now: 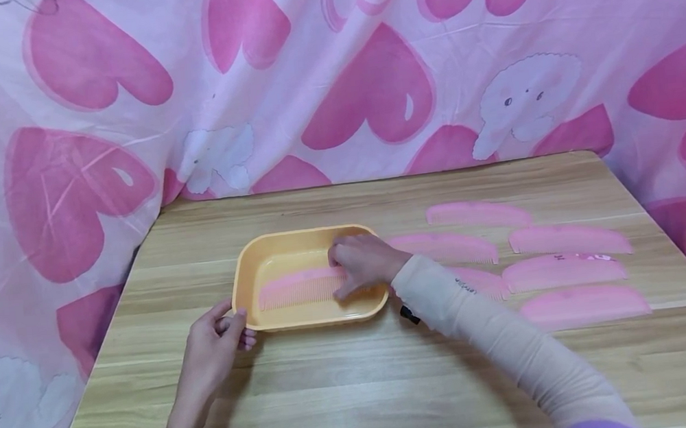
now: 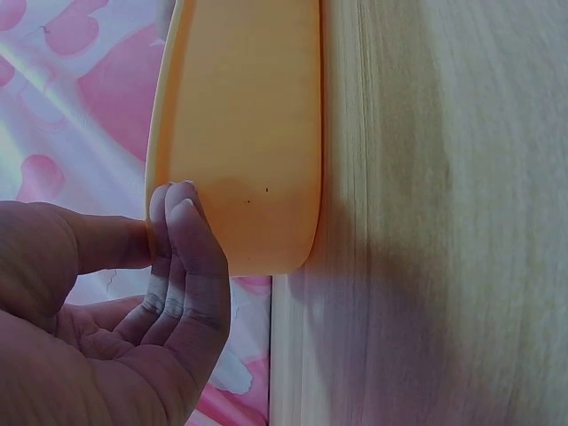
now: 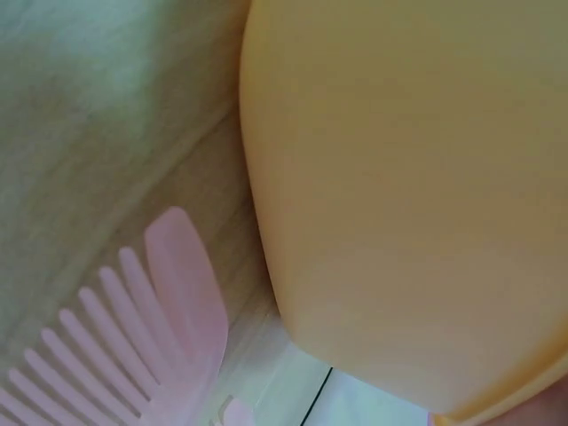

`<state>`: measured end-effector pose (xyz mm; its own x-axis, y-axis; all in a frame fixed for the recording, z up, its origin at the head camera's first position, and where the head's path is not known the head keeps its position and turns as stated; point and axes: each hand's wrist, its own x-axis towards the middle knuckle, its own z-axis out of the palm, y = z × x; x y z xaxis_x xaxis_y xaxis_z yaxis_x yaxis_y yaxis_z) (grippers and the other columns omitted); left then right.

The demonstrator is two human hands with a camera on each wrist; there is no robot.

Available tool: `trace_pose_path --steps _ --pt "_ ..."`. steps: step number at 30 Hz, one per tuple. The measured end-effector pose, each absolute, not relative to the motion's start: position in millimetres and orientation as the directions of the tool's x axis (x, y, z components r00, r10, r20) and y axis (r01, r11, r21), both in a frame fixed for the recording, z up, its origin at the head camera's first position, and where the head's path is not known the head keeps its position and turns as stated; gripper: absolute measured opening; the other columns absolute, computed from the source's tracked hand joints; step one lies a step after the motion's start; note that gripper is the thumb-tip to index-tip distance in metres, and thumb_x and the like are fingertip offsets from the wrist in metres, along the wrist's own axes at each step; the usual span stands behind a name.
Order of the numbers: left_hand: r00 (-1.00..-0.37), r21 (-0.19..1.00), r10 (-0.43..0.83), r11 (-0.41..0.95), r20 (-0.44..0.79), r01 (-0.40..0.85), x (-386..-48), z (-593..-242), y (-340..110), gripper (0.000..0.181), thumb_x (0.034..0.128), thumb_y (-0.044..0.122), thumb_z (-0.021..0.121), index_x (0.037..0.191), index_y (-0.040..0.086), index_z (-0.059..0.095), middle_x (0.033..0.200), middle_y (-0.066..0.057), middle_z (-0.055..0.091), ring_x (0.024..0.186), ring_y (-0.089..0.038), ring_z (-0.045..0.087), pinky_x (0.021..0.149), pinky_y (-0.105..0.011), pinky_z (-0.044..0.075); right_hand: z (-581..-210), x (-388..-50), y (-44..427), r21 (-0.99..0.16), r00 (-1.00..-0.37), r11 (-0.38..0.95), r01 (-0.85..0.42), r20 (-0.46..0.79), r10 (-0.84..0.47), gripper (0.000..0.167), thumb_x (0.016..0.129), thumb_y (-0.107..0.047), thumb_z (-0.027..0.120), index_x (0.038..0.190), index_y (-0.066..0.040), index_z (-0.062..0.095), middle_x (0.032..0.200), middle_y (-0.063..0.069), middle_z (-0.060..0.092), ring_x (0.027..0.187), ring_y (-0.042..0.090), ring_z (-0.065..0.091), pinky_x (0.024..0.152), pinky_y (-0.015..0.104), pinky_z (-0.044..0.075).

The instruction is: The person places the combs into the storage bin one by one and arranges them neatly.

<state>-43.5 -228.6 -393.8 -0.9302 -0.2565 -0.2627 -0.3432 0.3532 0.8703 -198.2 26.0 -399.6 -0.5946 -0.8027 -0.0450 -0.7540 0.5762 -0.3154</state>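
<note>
A yellow plastic tray [image 1: 309,317] stands on the wooden table, with one pink comb [image 1: 294,291] inside, teeth toward the front. My left hand [image 1: 214,343] pinches the tray's front left corner. In the left wrist view, the thumb and fingers of that hand [image 2: 169,293] grip the rim of the tray [image 2: 244,133]. My right hand [image 1: 365,263] reaches over the tray's right side and holds the comb's right end between thumb and fingers. Only the tray's outer wall [image 3: 399,195] and a comb on the table [image 3: 191,319] show clearly in the right wrist view.
Several more pink combs lie right of the tray, among them a back one [image 1: 476,214], a printed one [image 1: 562,271] and a front one [image 1: 584,306]. My right forearm partly covers one comb. A pink heart-patterned cloth [image 1: 368,87] hangs behind the table [image 1: 348,393].
</note>
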Motion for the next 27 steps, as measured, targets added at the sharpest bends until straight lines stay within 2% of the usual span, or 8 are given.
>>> trace_pose_path --steps 14,24,27 --pt "-0.928 0.863 -0.260 0.364 -0.268 -0.351 -43.0 -393.0 -227.6 0.048 0.1067 0.013 0.052 0.149 -0.008 0.041 0.087 -0.015 0.070 0.072 -0.016 0.067 0.065 -0.024 0.060 -403.2 -197.3 24.2 -0.305 -0.623 0.625 -0.719 -0.118 -0.774 0.039 0.072 -0.042 0.089 0.081 -0.014 0.064 0.088 -0.004 0.053 0.077 0.017 0.052 0.070 0.031 0.046" --pt "-0.930 0.861 -0.254 0.373 -0.265 -0.347 -43.7 -393.3 -228.7 0.050 0.1068 0.015 0.052 0.149 -0.009 0.039 0.087 -0.015 0.070 0.072 -0.016 0.067 0.065 -0.024 0.060 -399.1 -196.2 26.3 -0.317 -0.585 0.584 -0.748 -0.104 -0.805 0.039 0.075 -0.041 0.088 0.082 -0.010 0.064 0.090 -0.001 0.052 0.078 0.018 0.050 0.069 0.032 0.044" --pt "-0.930 0.857 -0.254 0.379 -0.267 -0.350 -43.5 -393.0 -228.9 0.051 0.1068 0.015 0.052 0.150 -0.009 0.038 0.087 -0.014 0.069 0.073 -0.016 0.067 0.066 -0.024 0.060 -395.6 -195.3 28.3 -0.341 -0.582 0.569 -0.749 -0.073 -0.810 0.040 0.076 -0.040 0.088 0.090 -0.008 0.069 0.097 0.001 0.058 0.082 0.018 0.054 0.073 0.032 0.048"
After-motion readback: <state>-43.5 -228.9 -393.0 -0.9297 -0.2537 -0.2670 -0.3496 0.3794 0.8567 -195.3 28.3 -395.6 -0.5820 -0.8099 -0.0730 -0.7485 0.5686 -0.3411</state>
